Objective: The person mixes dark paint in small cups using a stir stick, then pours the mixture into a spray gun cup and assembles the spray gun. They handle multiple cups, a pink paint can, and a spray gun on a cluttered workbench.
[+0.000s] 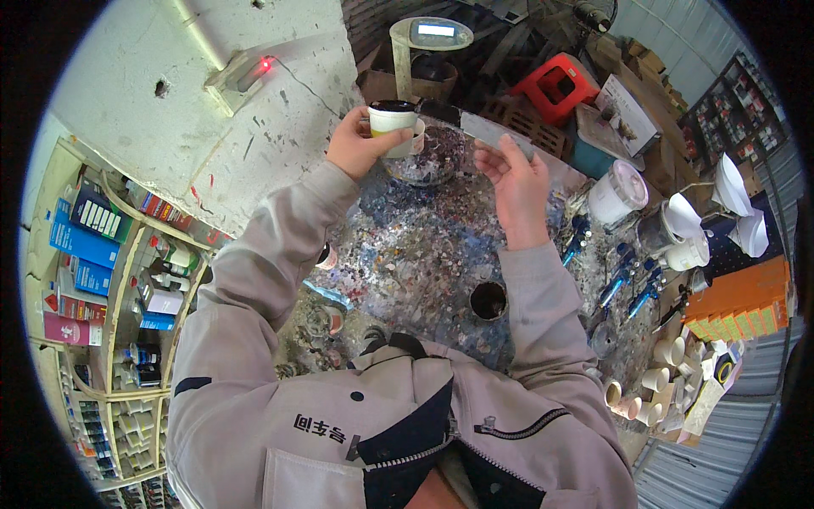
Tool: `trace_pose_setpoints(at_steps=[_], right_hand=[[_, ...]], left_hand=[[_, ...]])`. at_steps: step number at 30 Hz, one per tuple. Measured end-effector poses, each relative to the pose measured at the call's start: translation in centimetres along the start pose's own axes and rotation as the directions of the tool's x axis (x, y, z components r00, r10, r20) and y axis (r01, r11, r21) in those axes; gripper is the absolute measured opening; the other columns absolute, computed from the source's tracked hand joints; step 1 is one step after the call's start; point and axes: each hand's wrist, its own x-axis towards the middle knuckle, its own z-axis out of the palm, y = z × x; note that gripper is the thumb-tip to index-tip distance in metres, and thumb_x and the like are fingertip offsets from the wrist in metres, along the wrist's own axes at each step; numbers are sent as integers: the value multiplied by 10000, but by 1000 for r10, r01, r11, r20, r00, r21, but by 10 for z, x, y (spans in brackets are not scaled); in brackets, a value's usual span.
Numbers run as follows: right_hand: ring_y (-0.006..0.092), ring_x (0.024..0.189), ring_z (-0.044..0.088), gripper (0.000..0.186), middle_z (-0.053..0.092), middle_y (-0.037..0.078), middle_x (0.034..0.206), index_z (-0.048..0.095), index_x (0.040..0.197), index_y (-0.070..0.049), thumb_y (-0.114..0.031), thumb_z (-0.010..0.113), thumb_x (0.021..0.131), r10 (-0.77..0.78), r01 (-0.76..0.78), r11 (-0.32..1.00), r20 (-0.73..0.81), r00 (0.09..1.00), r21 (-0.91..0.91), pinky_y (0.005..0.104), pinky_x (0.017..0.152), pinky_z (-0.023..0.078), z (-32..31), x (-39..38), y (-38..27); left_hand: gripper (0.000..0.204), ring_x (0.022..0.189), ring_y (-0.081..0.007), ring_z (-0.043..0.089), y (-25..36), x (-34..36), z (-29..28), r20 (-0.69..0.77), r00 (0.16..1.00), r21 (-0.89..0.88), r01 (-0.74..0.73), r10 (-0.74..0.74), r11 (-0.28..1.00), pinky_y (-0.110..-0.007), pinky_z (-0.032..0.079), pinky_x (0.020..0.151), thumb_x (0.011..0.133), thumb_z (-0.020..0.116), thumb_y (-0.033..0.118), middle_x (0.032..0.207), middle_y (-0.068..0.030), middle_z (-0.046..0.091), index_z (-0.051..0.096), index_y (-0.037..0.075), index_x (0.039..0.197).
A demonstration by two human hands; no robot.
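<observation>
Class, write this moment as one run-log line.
left hand: holds white cup | right hand: holds flat strip | beyond: scale display, red stool

A: What finish is shown by the worktable (407,246) at the centre of the frame?
B: A rough, crusted one; it is spattered all over with what looks like dried paint.
A: And by the cup (391,120), upper centre?
B: Its pale wall looks smooth, though paper or plastic cannot be told; its rim is coated dark and glossy.
A: The strip (485,129) beside it?
B: It is seen as flat and smooth; its material cannot be told.
A: The red stool (578,75), upper right?
B: Smooth, faintly shiny plastic is seen.
A: The jacket (318,394), lower centre?
B: Matt cloth, fastened with a metal-toothed zip (411,459).
</observation>
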Motion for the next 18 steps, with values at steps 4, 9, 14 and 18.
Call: trace_pose_setpoints(at_steps=[4,9,14,18], right_hand=[[224,850,766,241,787,172,1044,708,1151,27,-193,657,1067,-44,45,998,-17,999,37,359,781,630,1,-4,-3],[217,856,766,255,788,180,1063,706,1162,25,-207,661,1066,-51,51,998,-8,999,48,350,782,627,3,-8,-5],[213,866,763,255,787,177,1071,707,1169,23,-207,656,1068,-30,30,999,-17,999,43,347,782,621,5,-9,-6],[217,865,762,262,787,172,1064,703,1177,25,-209,651,1071,-20,20,999,-3,1000,40,349,782,622,4,-10,-6]], left_hand=[[633,1097,-214,726,16,-15,-5,144,985,-339,139,-94,931,-363,581,935,926,830,331,1260,-105,731,579,37,1428],[615,1166,-248,708,30,-27,-6,228,962,-413,235,-150,880,-407,558,996,969,754,384,1313,-102,712,570,38,1443],[623,1221,-263,669,24,-25,-8,256,960,-405,216,-117,889,-444,534,1056,973,746,396,1347,-115,674,561,35,1445],[608,1233,-264,658,17,-24,-9,277,954,-372,218,-116,903,-450,526,1073,981,741,388,1361,-108,658,561,49,1452]])
